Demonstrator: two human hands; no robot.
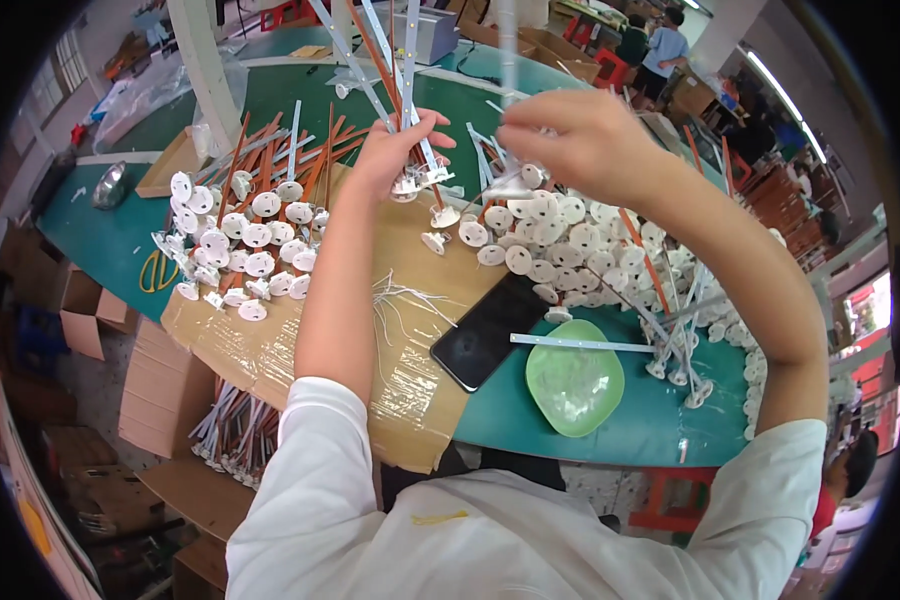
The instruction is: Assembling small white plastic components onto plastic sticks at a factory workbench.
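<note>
Presently: strip bunch (411, 75) beyond phone (485, 335), long axes fanning away from it, disc ends nearest | tops cut off by frame; single strip (508, 60) blurred | pale, dotted, some brown, white discs | left hand (381, 160) wrapped round bunch; right hand (590, 140) pinching single strip, fingertips indistinct

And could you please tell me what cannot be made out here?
Strips in the left hand: upper ends cut off by the head view's top edge.
Blurred strip at the right hand: head view, details smeared.
Green dish: head view, partly hidden by a pale strip.
</note>
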